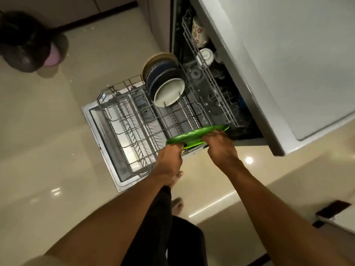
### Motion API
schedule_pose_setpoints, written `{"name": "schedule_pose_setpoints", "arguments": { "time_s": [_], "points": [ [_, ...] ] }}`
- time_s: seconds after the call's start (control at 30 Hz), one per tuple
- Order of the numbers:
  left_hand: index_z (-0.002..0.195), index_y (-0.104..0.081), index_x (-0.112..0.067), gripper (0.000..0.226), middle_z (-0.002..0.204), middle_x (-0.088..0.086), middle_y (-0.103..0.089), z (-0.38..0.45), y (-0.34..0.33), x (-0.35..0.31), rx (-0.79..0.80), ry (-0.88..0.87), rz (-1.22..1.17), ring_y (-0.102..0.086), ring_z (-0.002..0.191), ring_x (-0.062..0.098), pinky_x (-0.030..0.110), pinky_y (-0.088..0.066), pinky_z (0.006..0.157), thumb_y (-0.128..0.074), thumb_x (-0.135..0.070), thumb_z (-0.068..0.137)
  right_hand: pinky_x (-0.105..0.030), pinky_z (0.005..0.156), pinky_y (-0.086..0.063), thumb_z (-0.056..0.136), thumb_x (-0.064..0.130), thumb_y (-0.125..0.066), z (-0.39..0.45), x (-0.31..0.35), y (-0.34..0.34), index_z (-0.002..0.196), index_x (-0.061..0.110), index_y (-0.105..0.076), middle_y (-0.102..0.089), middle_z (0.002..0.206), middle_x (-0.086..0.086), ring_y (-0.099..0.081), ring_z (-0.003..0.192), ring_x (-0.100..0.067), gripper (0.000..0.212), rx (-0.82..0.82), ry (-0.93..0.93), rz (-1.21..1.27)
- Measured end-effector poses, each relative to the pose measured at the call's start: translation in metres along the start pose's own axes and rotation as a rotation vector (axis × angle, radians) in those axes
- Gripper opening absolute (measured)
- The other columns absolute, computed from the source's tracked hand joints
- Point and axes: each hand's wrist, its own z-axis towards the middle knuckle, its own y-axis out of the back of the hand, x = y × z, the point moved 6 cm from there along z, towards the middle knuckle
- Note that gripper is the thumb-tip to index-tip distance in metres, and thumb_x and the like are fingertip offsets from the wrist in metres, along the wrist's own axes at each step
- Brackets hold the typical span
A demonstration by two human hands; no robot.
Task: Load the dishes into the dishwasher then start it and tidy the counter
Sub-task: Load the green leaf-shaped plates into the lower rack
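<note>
A home kitchen. A built-in dishwasher point(211, 83) sits under a pale counter point(288, 54), its door point(99, 135) dropped flat over a glossy cream tiled floor point(48, 150). The pulled-out lower rack point(130, 120) carries plates point(165, 81) standing on edge at its far corner, and the upper rack point(207, 73) carries a floral mug point(198, 33) and a white cup point(205, 55). Cabinet fronts point(76, 6) with a dark plinth line the far wall.

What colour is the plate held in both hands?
Bright green plate, clearest in the head view.
</note>
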Motion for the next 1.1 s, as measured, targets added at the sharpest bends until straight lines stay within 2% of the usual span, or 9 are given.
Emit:
{"name": "schedule_pose_setpoints", "arguments": {
  "time_s": [0.1, 0.17, 0.27, 0.47, 0.6, 0.77, 0.9, 1.1],
  "points": [
    [0.130, -0.059, -0.025, 0.043, 0.106, 0.010, -0.070, 0.029, -0.021, 0.003, 0.020, 0.061, 0.042, -0.068, 0.094, 0.031, 0.036, -0.053, 0.079, -0.051, -0.005, 0.093, -0.033, 0.108, -0.036, 0.092, 0.004, -0.053, 0.032, -0.026, -0.021, 0.127, 0.017, -0.070, -0.062, 0.132, -0.013, -0.048, 0.130, -0.032, 0.041, 0.068, -0.004, 0.011],
    [0.127, -0.060, -0.026, 0.037, 0.106, 0.009, -0.070, 0.048, -0.034, 0.009, -0.007, 0.099, 0.018, -0.068, 0.094, 0.030, 0.035, -0.052, 0.078, -0.050, -0.011, 0.095, -0.036, 0.108, -0.041, 0.088, -0.002, -0.055, 0.053, -0.038, -0.036, 0.124, 0.017, -0.072, -0.065, 0.127, -0.014, -0.052, 0.126, -0.034, 0.044, 0.098, 0.038, 0.002],
    [0.123, -0.063, -0.023, 0.030, 0.107, 0.010, -0.071, 0.067, -0.053, 0.017, -0.008, 0.156, -0.026, -0.067, 0.095, 0.032, 0.035, -0.052, 0.078, -0.050, -0.016, 0.097, -0.042, 0.098, -0.050, 0.071, -0.016, -0.058, 0.078, -0.049, -0.057, 0.110, 0.013, -0.078, -0.073, 0.108, -0.015, -0.061, 0.110, -0.037, 0.052, 0.078, 0.086, 0.041],
    [0.121, -0.069, -0.017, 0.029, 0.107, 0.014, -0.072, 0.103, -0.085, 0.026, -0.004, 0.256, -0.208, -0.068, 0.095, 0.033, 0.037, -0.057, 0.080, -0.056, -0.012, 0.096, -0.039, 0.082, -0.053, 0.054, -0.018, -0.070, 0.119, -0.091, -0.102, 0.098, 0.018, -0.080, -0.074, 0.094, -0.009, -0.063, 0.095, -0.035, 0.057, 0.109, 0.117, 0.033],
    [0.123, -0.069, -0.019, 0.041, 0.107, 0.013, -0.073, 0.122, -0.101, 0.040, -0.086, 0.280, -0.187, -0.069, 0.093, 0.032, 0.035, -0.057, 0.079, -0.057, -0.002, 0.088, -0.037, 0.082, -0.053, 0.059, -0.021, -0.061, 0.140, -0.101, -0.121, 0.102, 0.016, -0.080, -0.072, 0.097, -0.016, -0.064, 0.094, -0.037, 0.060, 0.058, 0.078, 0.077],
    [0.121, -0.071, -0.020, 0.036, 0.105, 0.014, -0.073, 0.140, -0.121, 0.061, -0.145, 0.318, -0.177, -0.069, 0.092, 0.030, 0.034, -0.053, 0.077, -0.058, -0.002, 0.091, -0.034, 0.093, -0.048, 0.075, -0.015, -0.055, 0.152, -0.105, -0.152, 0.115, 0.022, -0.076, -0.067, 0.114, -0.011, -0.059, 0.107, -0.032, 0.058, 0.057, 0.011, 0.123],
    [0.118, -0.072, -0.018, 0.034, 0.102, 0.013, -0.074, 0.145, -0.135, 0.070, -0.165, 0.307, -0.186, -0.069, 0.087, 0.030, 0.027, -0.045, 0.069, -0.058, -0.001, 0.093, -0.035, 0.092, -0.049, 0.070, -0.018, -0.053, 0.157, -0.109, -0.170, 0.115, 0.018, -0.076, -0.067, 0.111, -0.014, -0.059, 0.106, -0.034, 0.061, 0.048, 0.067, 0.090],
    [0.103, -0.074, -0.014, 0.028, 0.085, 0.013, -0.074, 0.149, -0.135, 0.066, -0.244, 0.293, -0.160, -0.070, 0.075, 0.032, 0.026, -0.038, 0.059, -0.061, 0.002, 0.086, -0.036, 0.088, -0.049, 0.068, -0.024, -0.059, 0.169, -0.110, -0.172, 0.112, 0.011, -0.076, -0.068, 0.108, -0.013, -0.058, 0.103, -0.030, 0.059, -0.001, 0.055, 0.117]
  ]
}}
